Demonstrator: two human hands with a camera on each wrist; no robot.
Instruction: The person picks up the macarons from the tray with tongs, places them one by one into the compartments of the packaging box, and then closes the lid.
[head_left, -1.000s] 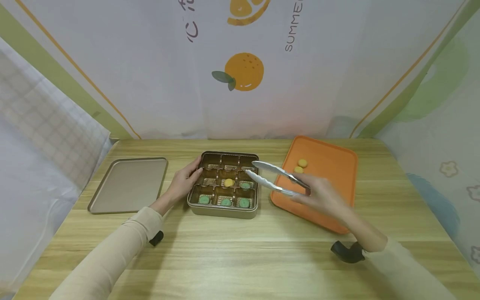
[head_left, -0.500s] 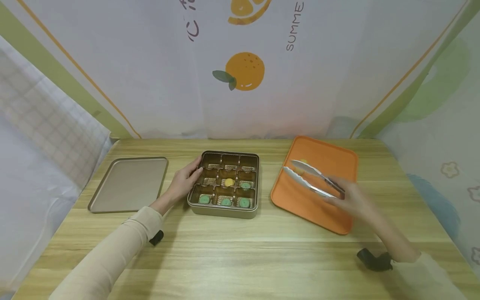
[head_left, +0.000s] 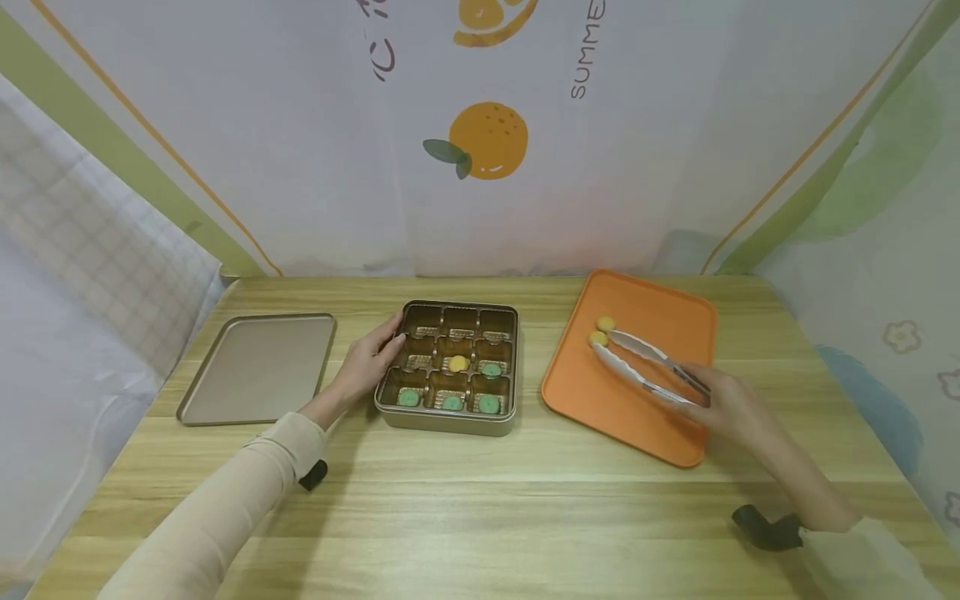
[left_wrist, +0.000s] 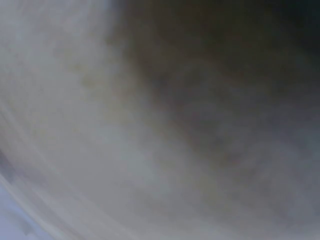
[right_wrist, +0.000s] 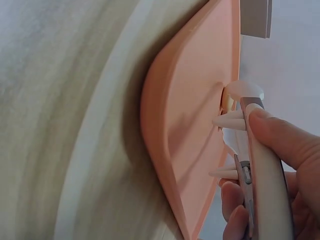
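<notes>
My left hand (head_left: 369, 360) holds the left side of a bronze tin box (head_left: 450, 423), thumb over its rim. Its brown divided insert holds several green cookies (head_left: 408, 398) along the near row and at middle right, and one yellow cookie (head_left: 458, 363) in the centre. With my right hand (head_left: 731, 408) I grip metal tongs (head_left: 637, 375) over the orange tray (head_left: 660, 312). Their slightly spread tips are at the nearer of two yellow cookies (head_left: 597, 338); whether they touch it I cannot tell. The right wrist view shows thumb and fingers around the tongs' handle (right_wrist: 270, 175). The left wrist view is blurred.
A shallow bronze lid or tray (head_left: 258, 371) lies on the wooden table (head_left: 465, 517) at the left. A printed cloth (head_left: 600, 192) hangs behind the table's far edge. Black straps or mounts (head_left: 767, 529) sit by both wrists.
My right hand has carried the tongs right, from over the box to the orange tray, where the tips now reach the yellow cookies. My left hand and the box have stayed put.
</notes>
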